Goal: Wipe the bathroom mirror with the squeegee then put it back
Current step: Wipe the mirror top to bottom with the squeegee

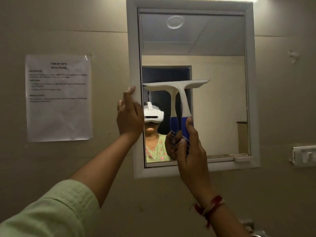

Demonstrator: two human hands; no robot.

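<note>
A white-framed mirror hangs on the beige wall ahead. My right hand grips the blue lower handle of a white squeegee, held upright. Its blade lies level against the glass at mid-height, reaching from the mirror's left edge to about the middle. My left hand rests on the left side of the mirror frame, thumb up along the frame and fingers curled at its inner edge. The glass reflects the squeegee, my hand and a person in a headset.
A printed paper sheet is taped to the wall left of the mirror. A white switch plate sits on the wall at the right. A small white ledge piece sticks out at the mirror's lower right corner.
</note>
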